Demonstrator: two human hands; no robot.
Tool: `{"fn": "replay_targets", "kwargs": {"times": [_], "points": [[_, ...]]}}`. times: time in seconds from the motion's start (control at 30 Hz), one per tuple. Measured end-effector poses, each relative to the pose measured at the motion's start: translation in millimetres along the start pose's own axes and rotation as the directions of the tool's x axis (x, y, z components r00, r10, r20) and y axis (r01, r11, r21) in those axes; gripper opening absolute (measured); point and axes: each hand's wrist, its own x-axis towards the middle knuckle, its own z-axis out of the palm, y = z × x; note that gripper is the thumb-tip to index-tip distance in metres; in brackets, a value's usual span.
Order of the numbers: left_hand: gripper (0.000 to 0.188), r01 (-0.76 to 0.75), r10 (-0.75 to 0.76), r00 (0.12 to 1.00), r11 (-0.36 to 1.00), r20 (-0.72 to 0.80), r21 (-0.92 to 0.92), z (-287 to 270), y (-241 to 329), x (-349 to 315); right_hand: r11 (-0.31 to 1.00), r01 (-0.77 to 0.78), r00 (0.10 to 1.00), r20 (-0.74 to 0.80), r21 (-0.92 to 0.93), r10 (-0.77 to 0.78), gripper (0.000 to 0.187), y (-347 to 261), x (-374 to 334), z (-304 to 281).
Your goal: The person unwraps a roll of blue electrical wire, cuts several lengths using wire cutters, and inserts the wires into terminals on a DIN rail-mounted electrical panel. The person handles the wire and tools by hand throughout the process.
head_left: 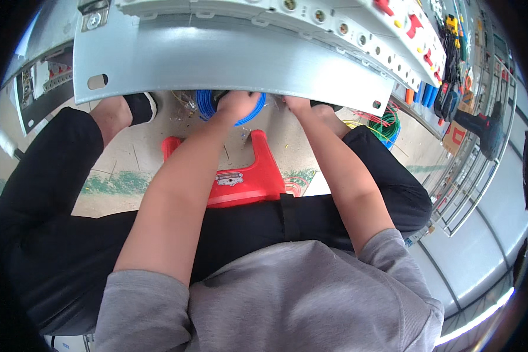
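Both my forearms reach forward beneath the lower edge of a grey metal mounting plate [229, 64]. My left hand [239, 104] is over a coil of blue wire [204, 105] on the floor. Something dark shows beside that hand, too hidden to name. The plate's edge covers most of its fingers. Farther right, my right hand [297, 103] goes under the same edge, and its fingers are mostly out of sight. Whether either hand grips anything does not show. A row of white circuit breakers [334, 29] with screw terminals and red switches is fixed above the plate.
Between my legs stands a red plastic stool [249, 186]. Coils of green wire [387, 126] lie by my right foot, with red and yellow strands near them. To the right, a cordless drill [487, 130] hangs at a wire rack [472, 193]. Another breaker panel [48, 82] is at the left.
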Motion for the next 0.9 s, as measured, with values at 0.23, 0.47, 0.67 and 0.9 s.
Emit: {"fn": "replay_targets", "kwargs": {"times": [0.23, 0.47, 0.67, 0.9], "points": [[0.033, -0.041, 0.040, 0.987, 0.999, 0.157, 0.003, -6, 23, -16, 0.958, -0.078, 0.994, -0.055, 0.277, 0.097, 0.045, -60, -24, 53], [0.034, -0.081, 0.133, 0.945, 0.981, 0.300, -0.177, -40, 24, -6, 0.820, -0.339, 0.896, -0.106, 0.461, 0.430, 0.046, -69, -40, 82], [0.033, -0.073, 0.152, 0.644, 0.988, 0.750, -0.138, -112, 83, -22, 0.754, -0.301, 0.912, -0.055, 0.584, 0.407, 0.051, -64, -33, 74], [0.034, -0.327, -0.033, 0.713, 0.868, 0.701, 0.374, -170, 157, -109, 0.788, -0.456, 0.841, -0.088, 0.413, 0.533, 0.053, -35, -23, 65]]}}
